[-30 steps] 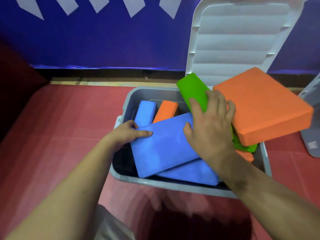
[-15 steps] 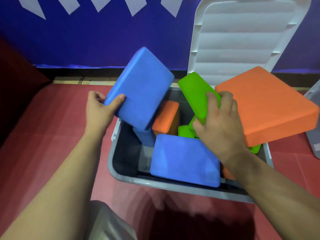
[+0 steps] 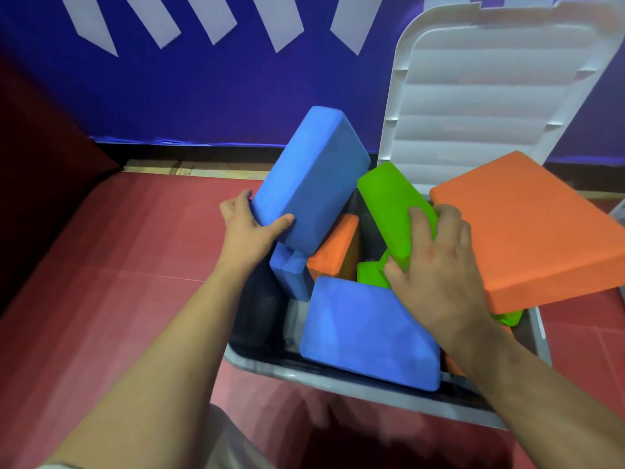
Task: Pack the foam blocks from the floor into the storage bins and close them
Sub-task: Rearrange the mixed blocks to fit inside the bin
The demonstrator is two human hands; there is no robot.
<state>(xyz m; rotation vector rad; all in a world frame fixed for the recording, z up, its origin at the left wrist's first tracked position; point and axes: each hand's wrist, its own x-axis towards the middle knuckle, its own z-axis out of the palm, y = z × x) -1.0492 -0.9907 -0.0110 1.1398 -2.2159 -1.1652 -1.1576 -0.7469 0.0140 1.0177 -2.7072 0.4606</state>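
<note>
One grey bin (image 3: 338,375) on the red floor (image 3: 118,252), with its white lid (image 3: 490,96) standing upright behind it. Blocks lie jumbled inside, not stacked.

Big orange block (image 3: 527,231): the widest piece, a flat slab resting tilted over the bin's right rim, partly outside. Probably light but awkward. Best taken by two opposite long edges, both hands.

Raised blue block (image 3: 311,177): a thick brick, tilted above the bin's left side. Left hand (image 3: 250,231) grips its lower end, thumb on the front face, fingers wrapped behind.

Flat blue block (image 3: 368,333): lies aslant against the near wall, inside the bin.

Green block (image 3: 394,204): leans on end mid-bin, top toward the lid. Right hand (image 3: 436,265) holds its lower part, fingers curled over the upper face, thumb at the side edge.

Small orange block (image 3: 334,252) and a smaller blue piece (image 3: 291,275) stand on edge beneath the raised one. More green shows lower down, partly hidden.

Handling, as judged: foam, so light and slightly squashy, with a matte skin that grips well. Slipping or breakage is unlikely, though corners may dent if forced. A one-hand end grip should do for the bricks. The lid looks unlikely to shut until the slab and the leaning pieces lie flat.

Writing: none readable. The wall (image 3: 203,96) shows only slanted white stripes. No labels visible on bin, lid or blocks.
</note>
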